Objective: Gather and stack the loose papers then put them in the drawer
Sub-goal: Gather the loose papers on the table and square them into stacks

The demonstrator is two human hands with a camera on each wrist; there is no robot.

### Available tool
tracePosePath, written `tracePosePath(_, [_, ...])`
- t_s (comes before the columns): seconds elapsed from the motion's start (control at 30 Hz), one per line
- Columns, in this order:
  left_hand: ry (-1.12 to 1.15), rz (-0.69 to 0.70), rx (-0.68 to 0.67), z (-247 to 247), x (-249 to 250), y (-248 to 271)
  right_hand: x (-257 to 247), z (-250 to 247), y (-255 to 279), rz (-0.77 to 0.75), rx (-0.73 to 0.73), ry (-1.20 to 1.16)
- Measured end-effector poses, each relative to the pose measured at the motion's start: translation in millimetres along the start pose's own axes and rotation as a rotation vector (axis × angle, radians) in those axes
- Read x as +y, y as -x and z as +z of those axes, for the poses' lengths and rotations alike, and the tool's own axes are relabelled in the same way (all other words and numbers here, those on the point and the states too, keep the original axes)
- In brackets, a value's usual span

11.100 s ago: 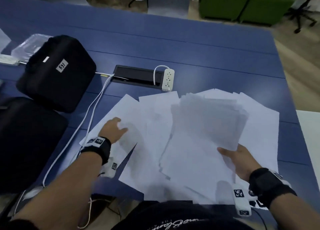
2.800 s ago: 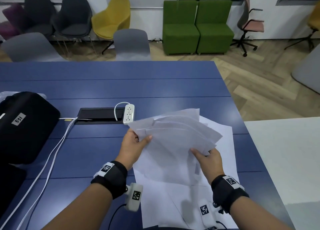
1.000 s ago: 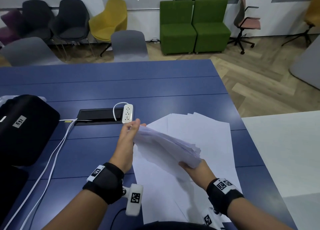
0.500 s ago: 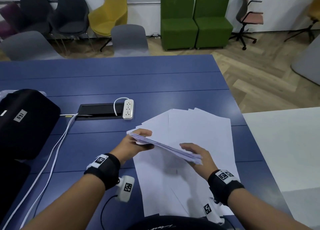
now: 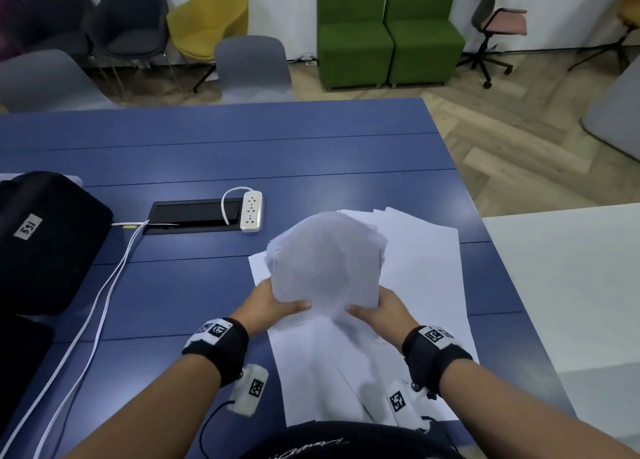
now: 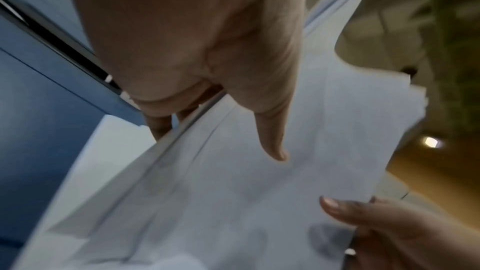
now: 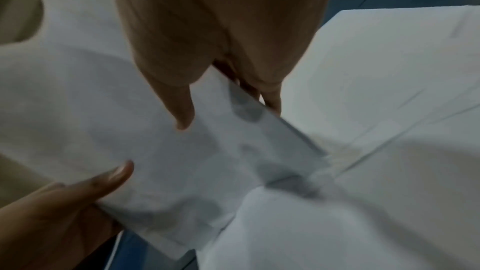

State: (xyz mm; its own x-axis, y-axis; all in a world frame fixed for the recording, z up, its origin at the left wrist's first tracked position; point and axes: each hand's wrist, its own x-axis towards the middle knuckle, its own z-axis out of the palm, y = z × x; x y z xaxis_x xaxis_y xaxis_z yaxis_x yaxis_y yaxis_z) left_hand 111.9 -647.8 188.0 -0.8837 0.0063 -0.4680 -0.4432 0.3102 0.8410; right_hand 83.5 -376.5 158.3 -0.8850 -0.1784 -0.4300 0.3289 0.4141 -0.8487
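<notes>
Between both hands sits the gathered bundle of papers [image 5: 325, 261], lifted off the table and tilted up, lower edge toward the body. Left hand [image 5: 268, 308] pinches the bundle's lower left corner, thumb on the near face and fingers curled behind; the left wrist view shows the edges fanned and uneven. Right hand [image 5: 382, 311] does the same on the lower right corner, thumb on top.

Handling-wise I'd guess it's light but floppy and slick, so sheets can slide out of a loose pinch. Best bet is probably gripping both side edges and tapping the bottom edge down to square it up.

Under and to the right of the hands more loose sheets [image 5: 422, 278] lie overlapped on the blue table [image 5: 194, 285]. Way left of the left hand there's a black case [image 5: 48, 237], white cables and a power strip [image 5: 251, 211] beyond it. Past the table: chairs, green sofa [image 5: 388, 33], wood floor. No drawer in view.
</notes>
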Motion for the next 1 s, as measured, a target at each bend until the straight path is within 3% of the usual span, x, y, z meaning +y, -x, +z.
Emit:
tracePosePath(0.17, [0.126,-0.025,0.174,7,-12,1,3,-1,-4,0.047,0.048,-0.055])
tracePosePath(0.33, [0.06,0.033,0.162,3,11,6,-23,-9,-2,-0.022,0.073,-0.211])
tracePosePath(0.43, [0.077,0.069,0.147,-11,29,8,-43,-30,1,-0.016,0.0,-0.332])
tracePosePath(0.63, [0.52,0.092,0.198,-36,62,23,-43,-63,25,0.194,-0.233,-0.501])
tracePosePath(0.77, [0.732,0.115,0.158,-36,71,27,-62,-56,42,0.137,-0.207,-0.751])
tracePosePath(1.0, [0.765,0.076,0.164,-17,64,27,-93,-37,46,0.049,-0.047,-0.913])
